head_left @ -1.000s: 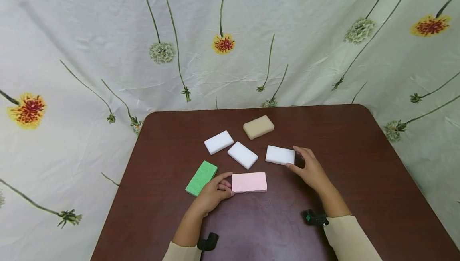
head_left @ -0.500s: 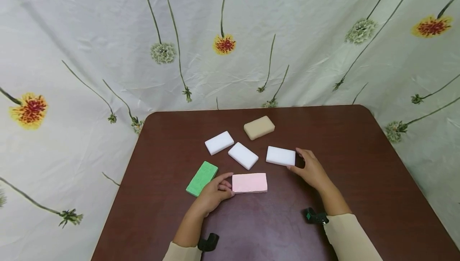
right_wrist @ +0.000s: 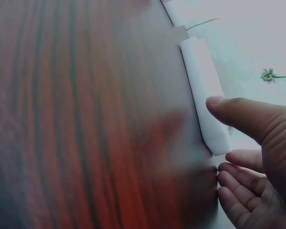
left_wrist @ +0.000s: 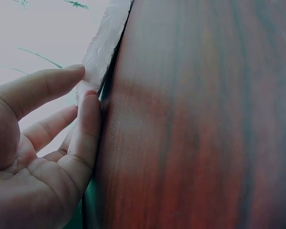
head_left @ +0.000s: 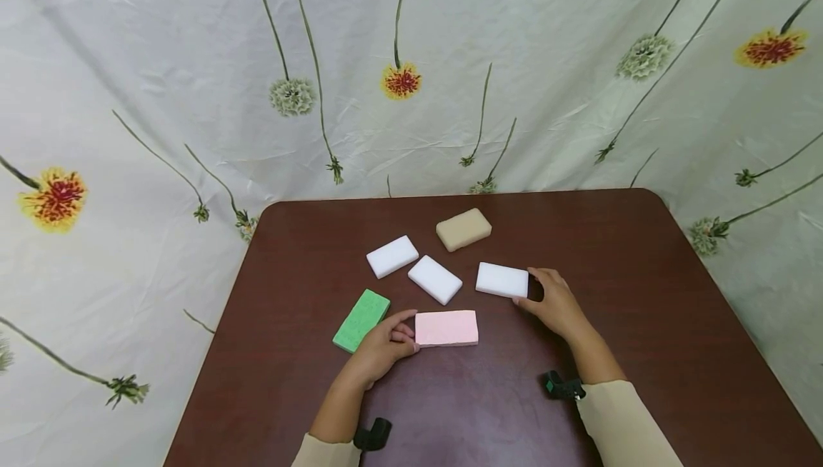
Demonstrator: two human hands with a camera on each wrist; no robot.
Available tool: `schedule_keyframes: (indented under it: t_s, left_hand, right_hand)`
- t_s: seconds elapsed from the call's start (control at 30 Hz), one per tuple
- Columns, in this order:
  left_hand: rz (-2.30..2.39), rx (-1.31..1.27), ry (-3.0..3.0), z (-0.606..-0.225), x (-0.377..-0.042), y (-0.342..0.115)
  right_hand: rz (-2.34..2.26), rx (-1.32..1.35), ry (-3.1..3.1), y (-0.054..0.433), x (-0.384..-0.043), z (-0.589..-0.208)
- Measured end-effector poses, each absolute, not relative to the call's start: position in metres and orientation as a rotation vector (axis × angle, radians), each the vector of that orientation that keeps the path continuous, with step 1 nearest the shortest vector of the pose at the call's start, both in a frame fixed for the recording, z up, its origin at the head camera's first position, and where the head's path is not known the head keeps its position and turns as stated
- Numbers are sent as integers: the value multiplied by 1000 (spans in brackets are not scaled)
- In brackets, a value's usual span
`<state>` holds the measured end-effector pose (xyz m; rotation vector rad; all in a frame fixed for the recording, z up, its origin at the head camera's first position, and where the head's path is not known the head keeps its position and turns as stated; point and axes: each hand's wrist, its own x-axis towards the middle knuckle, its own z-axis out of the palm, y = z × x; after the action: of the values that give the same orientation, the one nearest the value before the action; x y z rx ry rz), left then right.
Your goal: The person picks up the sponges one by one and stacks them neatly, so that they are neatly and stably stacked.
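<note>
While, in the head view, gripping seems in hand, I see by left wrist the left hand (left_wrist: 38, 171) pinching the near pink sponge (left_wrist: 104, 47), by right wrist the right hand (right_wrist: 271, 164) pinching the rightmost white block (right_wrist: 202, 81), an even hold likely needed next.

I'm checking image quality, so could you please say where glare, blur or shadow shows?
Head: mostly sharp, a pale sheen on the near part of the reddish-brown wooden table; left wrist: hazy, wood grain soft, the white flowered cloth nearly washed out; right wrist: likewise soft, a darker red patch, shadow or reflection, beside the white rectangular foam-like block.
</note>
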<state>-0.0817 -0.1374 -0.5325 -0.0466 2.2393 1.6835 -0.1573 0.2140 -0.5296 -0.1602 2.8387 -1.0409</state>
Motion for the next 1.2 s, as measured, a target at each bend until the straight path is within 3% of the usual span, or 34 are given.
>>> schedule_keyframes:
  t_s: [0.53, 0.9, 1.2]
  left_hand:
    - [1698, -40, 2243, -499, -71, -131]
    - [1674, -46, 2256, -530, -81, -136]
    - [1702, -29, 2213, -532, -82, -139]
  right_hand:
    - [-1045, -154, 2845, 214, -158, -530]
    - [-1057, -151, 2830, 214, -156, -530]
    - [-1085, -134, 2801, 213, -153, -527]
